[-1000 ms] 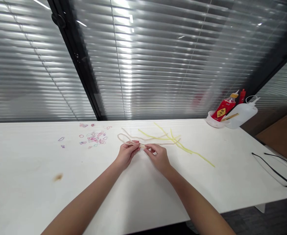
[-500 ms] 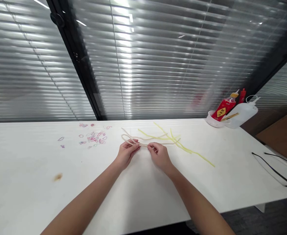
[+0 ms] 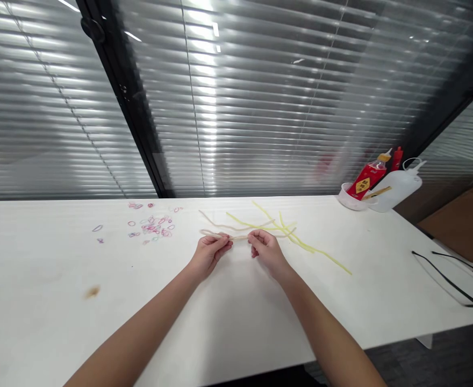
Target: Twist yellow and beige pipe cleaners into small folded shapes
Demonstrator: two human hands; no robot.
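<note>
Pale strand (image 3: 239,237) stretches between both hands, pinched in the fingertips of the left hand (image 3: 229,240) and right hand (image 3: 251,239). Yellow strands (image 3: 301,242) lie to the right.

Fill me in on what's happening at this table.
A person's two bare hands are working on a pale strand: the left hand pinches it, and the right hand has its fingertips on it a little farther along. Crossed yellow strands lie to the right on the white table, and small coloured loops are scattered to the left.
</note>
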